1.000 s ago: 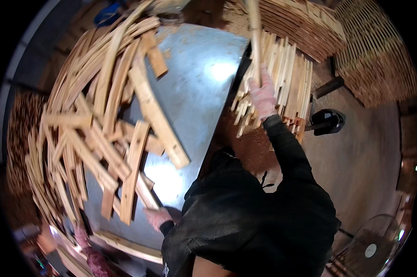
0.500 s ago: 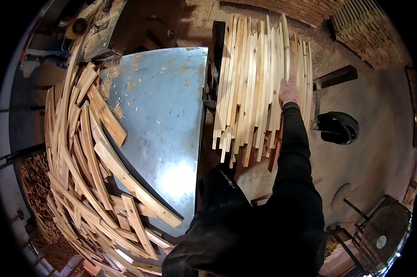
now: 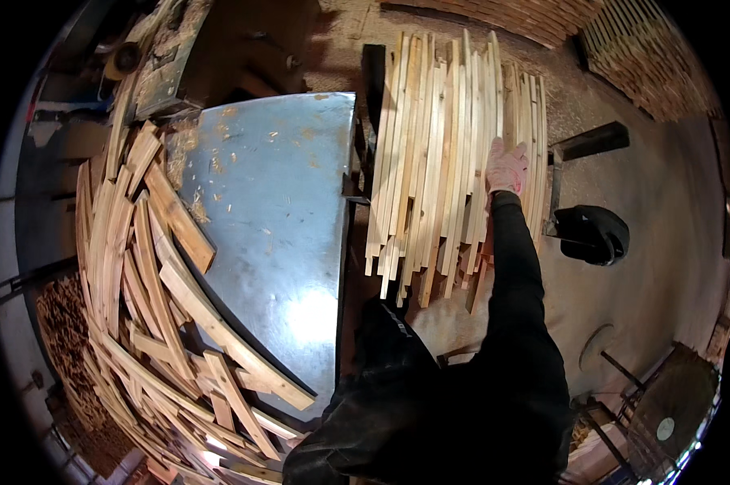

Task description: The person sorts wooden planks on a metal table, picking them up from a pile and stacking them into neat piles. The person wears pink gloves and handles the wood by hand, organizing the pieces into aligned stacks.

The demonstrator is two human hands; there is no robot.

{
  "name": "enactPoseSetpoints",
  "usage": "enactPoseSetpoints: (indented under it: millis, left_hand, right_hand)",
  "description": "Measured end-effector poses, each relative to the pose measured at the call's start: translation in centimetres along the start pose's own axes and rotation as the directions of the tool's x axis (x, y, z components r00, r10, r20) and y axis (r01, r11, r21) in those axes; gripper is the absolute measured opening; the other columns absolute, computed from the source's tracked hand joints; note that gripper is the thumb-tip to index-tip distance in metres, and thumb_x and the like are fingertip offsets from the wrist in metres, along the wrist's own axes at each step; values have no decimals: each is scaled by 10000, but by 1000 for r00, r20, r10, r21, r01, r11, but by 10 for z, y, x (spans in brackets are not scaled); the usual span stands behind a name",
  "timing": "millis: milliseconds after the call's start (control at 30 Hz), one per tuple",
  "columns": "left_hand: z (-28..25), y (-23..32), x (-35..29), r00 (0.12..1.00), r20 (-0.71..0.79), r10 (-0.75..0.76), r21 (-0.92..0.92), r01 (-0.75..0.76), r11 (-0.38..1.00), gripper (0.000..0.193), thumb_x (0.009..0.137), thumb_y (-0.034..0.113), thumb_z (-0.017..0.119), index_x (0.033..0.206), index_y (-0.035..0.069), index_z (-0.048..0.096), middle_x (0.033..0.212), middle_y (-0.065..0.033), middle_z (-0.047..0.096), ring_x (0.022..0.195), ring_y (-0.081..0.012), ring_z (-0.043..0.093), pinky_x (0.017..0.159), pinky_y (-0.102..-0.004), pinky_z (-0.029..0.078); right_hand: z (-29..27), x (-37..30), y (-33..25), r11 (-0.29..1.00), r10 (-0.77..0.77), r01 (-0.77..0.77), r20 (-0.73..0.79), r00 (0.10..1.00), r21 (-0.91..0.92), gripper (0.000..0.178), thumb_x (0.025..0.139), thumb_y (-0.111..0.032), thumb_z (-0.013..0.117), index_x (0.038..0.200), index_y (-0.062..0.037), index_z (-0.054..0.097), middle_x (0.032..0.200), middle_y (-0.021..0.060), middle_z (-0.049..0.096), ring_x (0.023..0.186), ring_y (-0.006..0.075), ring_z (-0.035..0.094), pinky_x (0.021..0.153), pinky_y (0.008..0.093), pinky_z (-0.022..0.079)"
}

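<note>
My right hand (image 3: 507, 167), in a pinkish glove, lies on top of a stack of long pale wooden strips (image 3: 433, 153). Its fingers are spread and point away from me, the palm down over the right part of the stack. The strips run lengthwise away from me, their near ends uneven. At the lower edge only a sliver of my left hand (image 3: 298, 440) shows, beside the loose boards (image 3: 231, 323) heaped on the left of the metal table; its fingers are hidden by my dark sleeve and the wood.
A shiny metal table (image 3: 272, 186) with sawdust and chips stands left of the stack. Right of it are a dark metal bracket (image 3: 595, 141) and a black rounded object (image 3: 591, 234). More stacked wood (image 3: 648, 65) stands at the far right. A round-topped stand (image 3: 672, 404) is at lower right.
My right hand's fingers have spread from a more closed pose at the strips, and the hand is slightly nearer to me. The whole view has shifted a little.
</note>
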State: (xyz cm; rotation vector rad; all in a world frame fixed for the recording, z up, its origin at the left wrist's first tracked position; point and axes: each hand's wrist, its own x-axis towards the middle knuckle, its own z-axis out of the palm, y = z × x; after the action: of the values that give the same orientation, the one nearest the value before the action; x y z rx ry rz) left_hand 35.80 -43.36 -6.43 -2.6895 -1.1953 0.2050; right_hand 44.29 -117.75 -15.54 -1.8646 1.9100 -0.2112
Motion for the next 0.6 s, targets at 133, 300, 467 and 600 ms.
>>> enactPoseSetpoints:
  millis: [133,300,467,600]
  left_hand:
    - [-26,-25,19,999,-4,42,0,-42,999,540,819,129,638,1326,35,480,1203,-222,615,1130,-368,605,980,-468,476]
    - [-78,-70,43,998,57,35,34,-37,999,544,820,110,633,1333,27,475,1210,-228,612,1145,-366,601,998,-471,468]
    - [-197,-115,-22,929,358,-88,200,16,980,370,810,113,551,1155,106,419,1125,-211,611,1064,-415,610,873,-507,504]
    - [-231,-171,-61,862,472,-184,225,84,971,583,794,157,630,1336,197,420,1151,-160,582,1094,-374,588,862,-501,492]
  right_hand:
    - [59,8,11,960,-210,250,-260,942,129,721,909,-513,493,1420,-10,429,1374,218,523,1246,403,508,1093,503,341]
    - [25,-10,-25,779,-538,603,-310,784,173,735,876,-455,583,1425,3,418,1407,214,488,1274,378,485,1093,457,352]
    - [0,-195,-166,226,-901,687,-119,416,690,767,842,-398,673,1430,16,407,1440,210,452,1301,352,461,1092,411,362]
    - [-14,-459,-201,141,-903,269,235,-360,953,804,816,-351,745,1434,26,398,1466,207,424,1324,331,443,1092,374,371]
